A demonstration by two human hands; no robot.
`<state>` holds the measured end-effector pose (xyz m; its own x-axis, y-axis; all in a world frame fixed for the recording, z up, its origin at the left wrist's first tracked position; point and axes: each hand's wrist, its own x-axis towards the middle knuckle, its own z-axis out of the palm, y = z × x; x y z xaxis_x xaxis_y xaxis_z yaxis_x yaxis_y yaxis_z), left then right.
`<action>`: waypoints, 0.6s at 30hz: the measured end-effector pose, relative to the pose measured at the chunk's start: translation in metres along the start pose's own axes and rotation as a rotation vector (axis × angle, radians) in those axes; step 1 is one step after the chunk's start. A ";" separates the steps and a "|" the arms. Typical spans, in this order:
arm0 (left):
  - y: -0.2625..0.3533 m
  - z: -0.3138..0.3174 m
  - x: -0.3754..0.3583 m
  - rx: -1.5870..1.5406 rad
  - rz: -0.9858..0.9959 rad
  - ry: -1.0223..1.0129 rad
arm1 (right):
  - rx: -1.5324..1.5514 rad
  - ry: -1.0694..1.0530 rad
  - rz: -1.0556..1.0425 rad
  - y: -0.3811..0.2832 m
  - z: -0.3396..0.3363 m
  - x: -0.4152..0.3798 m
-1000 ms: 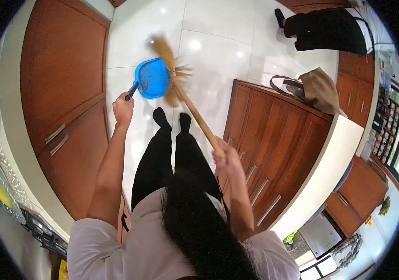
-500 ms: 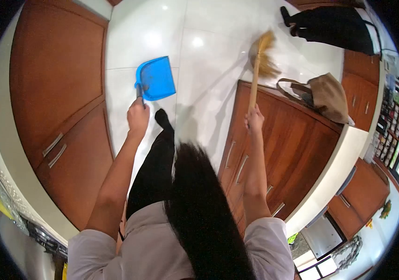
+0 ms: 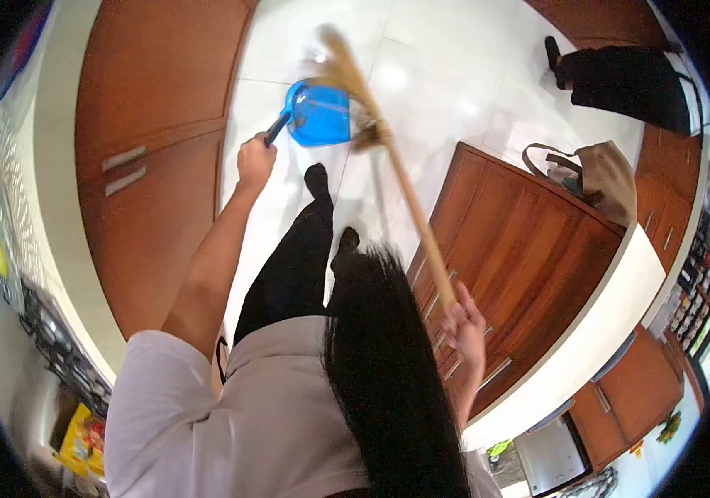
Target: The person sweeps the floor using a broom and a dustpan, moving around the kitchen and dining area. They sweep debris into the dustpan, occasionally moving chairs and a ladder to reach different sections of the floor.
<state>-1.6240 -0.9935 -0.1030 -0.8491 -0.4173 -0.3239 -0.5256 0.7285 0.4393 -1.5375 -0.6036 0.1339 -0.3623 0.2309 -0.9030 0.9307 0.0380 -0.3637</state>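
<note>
Head view: broom [image 3: 411, 199] slants forward-left from fingers of right hand [image 3: 466, 328], wrapped loosely around handle end; blurred bristles [image 3: 343, 70] by lip of dustpan [image 3: 330, 129], contact unclear. Dustpan just beyond left hand [image 3: 256, 163], fingers clamped on grip [image 3: 277, 129]; left hand nearer bristles.

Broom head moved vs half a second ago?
Yes, left: the broom head was just beyond the right-hand wooden cabinet's top edge; now it's well left of that cabinet, at the blue dustpan.

The head-worn camera looks steeply down toward the floor [image 3: 446, 91].
</note>
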 end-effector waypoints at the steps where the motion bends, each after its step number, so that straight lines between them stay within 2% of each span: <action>1: -0.019 -0.008 -0.012 -0.032 -0.014 -0.004 | -0.080 0.012 -0.030 0.000 -0.017 -0.010; 2: -0.033 -0.020 -0.030 -0.138 -0.035 0.007 | -0.093 -0.003 -0.043 0.003 -0.029 -0.009; 5: -0.086 -0.040 -0.098 -0.160 -0.159 0.118 | -0.180 -0.046 -0.183 0.019 -0.048 0.003; 7: -0.110 -0.055 -0.152 -0.181 -0.253 0.164 | -0.396 -0.006 -0.237 0.016 -0.033 0.034; 9: -0.132 -0.063 -0.213 -0.156 -0.369 0.177 | -0.453 -0.093 -0.336 0.026 -0.015 0.080; 12: -0.164 -0.055 -0.310 -0.180 -0.407 0.301 | -0.330 -0.220 -0.183 0.062 0.025 0.165; 13: -0.173 -0.051 -0.341 -0.201 -0.482 0.336 | -0.294 -0.238 -0.106 0.079 0.044 0.184; 15: -0.195 -0.042 -0.398 -0.219 -0.585 0.369 | -0.480 -0.263 -0.146 0.120 0.079 0.202; 18: -0.225 -0.019 -0.474 -0.352 -0.860 0.425 | -0.662 -0.181 -0.228 0.190 0.128 0.197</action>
<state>-1.1040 -0.9703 -0.0324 -0.0891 -0.9317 -0.3521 -0.8935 -0.0814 0.4417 -1.4385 -0.6755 -0.1422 -0.5004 -0.0159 -0.8656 0.6448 0.6604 -0.3848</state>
